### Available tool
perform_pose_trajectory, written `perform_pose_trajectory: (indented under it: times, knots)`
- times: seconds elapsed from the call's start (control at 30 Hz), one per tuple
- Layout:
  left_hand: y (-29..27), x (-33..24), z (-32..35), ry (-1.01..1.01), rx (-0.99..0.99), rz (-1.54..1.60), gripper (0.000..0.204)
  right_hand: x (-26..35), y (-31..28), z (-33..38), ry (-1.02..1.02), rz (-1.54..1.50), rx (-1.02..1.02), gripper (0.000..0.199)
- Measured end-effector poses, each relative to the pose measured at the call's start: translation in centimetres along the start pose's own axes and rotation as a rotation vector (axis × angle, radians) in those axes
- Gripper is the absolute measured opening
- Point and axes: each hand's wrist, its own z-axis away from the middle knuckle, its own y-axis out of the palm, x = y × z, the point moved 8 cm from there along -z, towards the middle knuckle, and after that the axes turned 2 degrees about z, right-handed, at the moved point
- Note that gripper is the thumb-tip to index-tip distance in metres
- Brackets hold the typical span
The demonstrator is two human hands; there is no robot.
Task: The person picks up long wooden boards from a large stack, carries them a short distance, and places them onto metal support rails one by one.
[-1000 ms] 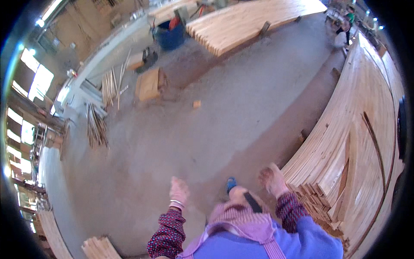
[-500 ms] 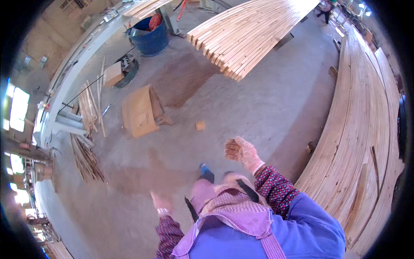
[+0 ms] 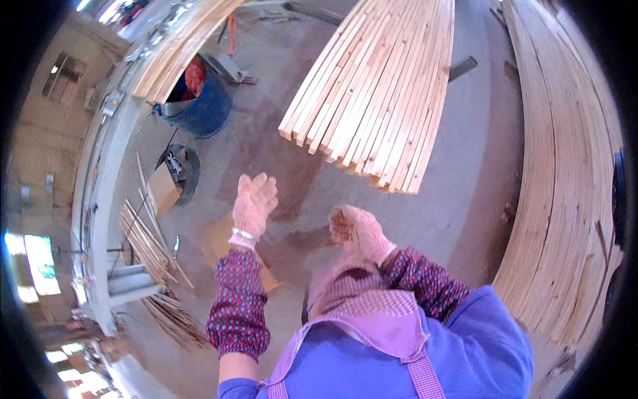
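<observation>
Hovering: gloved L hand (image 3: 254,203) raised, grip wide, empty; R hand (image 3: 355,229) curled, grip unclear; wood slats (image 3: 379,86) ahead.

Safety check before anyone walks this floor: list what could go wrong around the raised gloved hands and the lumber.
1. The stack of long wooden boards juts out with uneven ends close ahead of the left hand and right hand; a gloved hand or a sleeve might strike or catch on an end.
2. Thin wood strips lie loose on the concrete floor to the left; stepping there could mean a trip.
3. Both hands are raised and hold nothing, so a stumble might go unbraced.
</observation>
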Motion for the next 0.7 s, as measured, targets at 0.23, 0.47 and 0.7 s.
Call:
perform_pose_trajectory:
  times: [0.23, 0.47, 0.7]
  knots:
    - [5.9, -8.1, -19.9, -0.015, 0.228, -0.442, 0.080, 5.5, 6.5, -8.7, -0.117, 0.080, -0.020, 0.042]
    - [12.5, -0.7, -32.9, -0.757, 0.439, -0.308, 0.091, 4.3, 9.5, -17.2, -0.068, -0.616, -0.094, 0.048]
    - [17.0, 2.8, -35.1, -0.737, 0.724, -0.001, 0.078, 2.8, 8.1, -24.1, -0.708, -1.063, -0.774, 0.060]
